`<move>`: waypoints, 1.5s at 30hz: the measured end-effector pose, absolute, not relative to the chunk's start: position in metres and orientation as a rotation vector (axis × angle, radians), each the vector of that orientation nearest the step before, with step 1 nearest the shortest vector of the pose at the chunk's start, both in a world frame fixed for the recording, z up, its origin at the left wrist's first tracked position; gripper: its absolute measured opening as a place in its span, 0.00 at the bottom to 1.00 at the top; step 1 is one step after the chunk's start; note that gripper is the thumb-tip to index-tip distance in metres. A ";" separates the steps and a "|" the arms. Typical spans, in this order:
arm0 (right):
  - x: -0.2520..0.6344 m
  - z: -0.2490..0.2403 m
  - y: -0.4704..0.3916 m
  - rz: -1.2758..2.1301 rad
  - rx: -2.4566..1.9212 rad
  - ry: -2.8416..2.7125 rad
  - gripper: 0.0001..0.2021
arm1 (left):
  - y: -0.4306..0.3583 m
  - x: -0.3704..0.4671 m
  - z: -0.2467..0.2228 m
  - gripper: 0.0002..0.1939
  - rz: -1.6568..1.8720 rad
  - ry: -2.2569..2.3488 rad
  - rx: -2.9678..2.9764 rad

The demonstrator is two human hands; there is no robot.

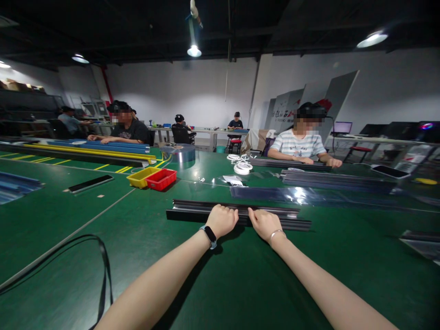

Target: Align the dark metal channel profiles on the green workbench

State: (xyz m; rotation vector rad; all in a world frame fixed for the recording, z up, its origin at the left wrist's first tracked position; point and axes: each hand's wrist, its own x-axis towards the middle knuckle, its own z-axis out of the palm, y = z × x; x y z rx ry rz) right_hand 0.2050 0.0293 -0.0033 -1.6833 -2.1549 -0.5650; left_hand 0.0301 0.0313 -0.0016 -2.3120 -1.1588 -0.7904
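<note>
A dark, channel-shaped profile strip (192, 213) lies crosswise on the green table (220, 284) in front of me. My left hand (222, 220), with a banded watch at the wrist, is closed over its middle. Just to the right, my right hand (265, 223), wearing a bracelet, grips the same profile. A short gap separates the two hands, and the fingertips on the far side are hidden. Behind the profile a clear plastic strip (268, 195) lies flat and shiny.
Yellow (141, 178) and red (161, 179) bins stand left of centre, near a phone (91, 184). White coils (242, 167) and more profiles (337, 181) lie farther back. A black strap (103, 256) curves at lower left. A co-worker (302, 142) sits opposite; another person (125, 126) works at left.
</note>
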 end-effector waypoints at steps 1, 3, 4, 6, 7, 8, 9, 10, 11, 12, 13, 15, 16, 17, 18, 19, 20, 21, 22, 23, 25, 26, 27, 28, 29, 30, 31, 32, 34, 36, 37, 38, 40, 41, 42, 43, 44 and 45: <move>0.206 -0.004 0.030 -0.564 -1.690 -2.153 0.27 | 0.031 0.030 -0.001 0.20 -0.798 -1.164 -2.311; 0.209 -0.007 0.033 -0.560 -1.732 -2.146 0.26 | 0.030 0.030 -0.001 0.19 -0.824 -1.184 -2.306; 0.211 -0.008 0.034 -0.562 -1.750 -2.160 0.26 | 0.029 0.030 0.000 0.19 -0.837 -1.196 -2.301; 0.215 -0.010 0.036 -0.585 -1.764 -2.231 0.23 | 0.028 0.028 0.001 0.19 -0.857 -1.218 -2.287; 0.217 -0.010 0.037 -0.598 -1.762 -2.277 0.21 | 0.028 0.027 0.002 0.18 -0.864 -1.227 -2.276; 0.219 -0.010 0.037 -0.606 -1.762 -2.311 0.20 | 0.027 0.026 0.002 0.18 -0.868 -1.235 -2.265; 0.220 -0.009 0.037 -0.603 -1.775 -2.320 0.19 | 0.027 0.025 0.003 0.18 -0.869 -1.243 -2.252; 0.222 -0.008 0.036 -0.590 -1.805 -2.300 0.20 | 0.027 0.024 0.003 0.18 -0.869 -1.252 -2.240; 0.223 -0.007 0.036 -0.571 -1.842 -2.257 0.21 | 0.027 0.023 0.003 0.18 -0.868 -1.262 -2.228; 0.225 -0.005 0.035 -0.547 -1.882 -2.206 0.22 | 0.027 0.023 0.004 0.19 -0.867 -1.270 -2.220; 0.227 -0.003 0.034 -0.525 -1.919 -2.153 0.24 | 0.027 0.022 0.004 0.19 -0.869 -1.274 -2.215; 0.230 -0.001 0.034 -0.497 -1.972 -2.072 0.26 | 0.028 0.022 0.003 0.19 -0.876 -1.267 -2.217; 0.232 0.000 0.034 -0.492 -1.988 -2.048 0.26 | 0.028 0.022 0.003 0.19 -0.881 -1.260 -2.220; 0.234 0.001 0.034 -0.491 -1.999 -2.030 0.27 | 0.028 0.022 0.002 0.19 -0.884 -1.250 -2.227; 0.235 0.001 0.035 -0.492 -2.006 -2.019 0.27 | 0.029 0.022 0.001 0.19 -0.882 -1.239 -2.235; 0.237 0.001 0.035 -0.493 -2.006 -2.014 0.27 | 0.030 0.022 0.000 0.19 -0.878 -1.227 -2.244; 0.238 0.001 0.036 -0.493 -2.003 -2.014 0.27 | 0.030 0.023 0.000 0.20 -0.870 -1.215 -2.255; 0.239 0.001 0.036 -0.491 -1.997 -2.015 0.27 | 0.031 0.023 -0.001 0.20 -0.861 -1.205 -2.264; 0.239 0.001 0.036 -0.490 -1.984 -2.019 0.27 | 0.032 0.023 -0.002 0.20 -0.851 -1.196 -2.273; 0.238 0.000 0.036 -0.495 -1.965 -2.022 0.27 | 0.033 0.023 -0.003 0.21 -0.842 -1.192 -2.278; 0.234 0.000 0.035 -0.523 -1.908 -2.030 0.27 | 0.035 0.023 -0.004 0.21 -0.829 -1.189 -2.282; 0.231 -0.001 0.034 -0.539 -1.870 -2.044 0.27 | 0.036 0.023 -0.004 0.21 -0.826 -1.187 -2.284; 0.227 -0.001 0.034 -0.552 -1.826 -2.064 0.27 | 0.037 0.023 -0.004 0.21 -0.826 -1.184 -2.285; 0.223 -0.002 0.033 -0.558 -1.779 -2.092 0.27 | 0.037 0.023 -0.005 0.21 -0.824 -1.181 -2.288; 0.218 -0.002 0.032 -0.556 -1.729 -2.128 0.27 | 0.038 0.024 -0.005 0.21 -0.821 -1.177 -2.291; 0.214 -0.002 0.031 -0.548 -1.678 -2.167 0.27 | 0.038 0.024 -0.005 0.21 -0.816 -1.175 -2.293; 0.210 -0.003 0.030 -0.539 -1.631 -2.206 0.26 | 0.039 0.024 -0.006 0.21 -0.809 -1.177 -2.292; 0.206 -0.003 0.030 -0.532 -1.593 -2.241 0.26 | 0.039 0.025 -0.006 0.21 -0.803 -1.182 -2.289; 0.201 -0.004 0.030 -0.533 -1.557 -2.292 0.25 | 0.039 0.025 -0.006 0.21 -0.800 -1.193 -2.282; 0.200 -0.004 0.030 -0.552 -1.564 -2.326 0.25 | 0.037 0.026 -0.006 0.21 -0.803 -1.199 -2.275; 0.200 -0.004 0.031 -0.565 -1.570 -2.341 0.24 | 0.036 0.026 -0.006 0.21 -0.803 -1.198 -2.274; 0.200 -0.004 0.031 -0.574 -1.577 -2.354 0.24 | 0.036 0.027 -0.005 0.21 -0.803 -1.195 -2.271; 0.201 -0.004 0.032 -0.589 -1.600 -2.376 0.23 | 0.033 0.028 -0.004 0.21 -0.807 -1.192 -2.263; 0.201 -0.004 0.033 -0.599 -1.611 -2.390 0.22 | 0.033 0.029 -0.003 0.21 -0.811 -1.192 -2.260; 0.202 -0.003 0.033 -0.610 -1.617 -2.413 0.21 | 0.032 0.029 -0.003 0.21 -0.814 -1.193 -2.258; 0.203 -0.003 0.033 -0.627 -1.618 -2.440 0.20 | 0.031 0.029 -0.002 0.21 -0.817 -1.195 -2.257; 0.204 -0.003 0.033 -0.648 -1.612 -2.471 0.19 | 0.030 0.029 -0.002 0.21 -0.819 -1.196 -2.257; 0.206 -0.002 0.033 -0.668 -1.610 -2.494 0.18 | 0.030 0.029 -0.001 0.20 -0.821 -1.196 -2.257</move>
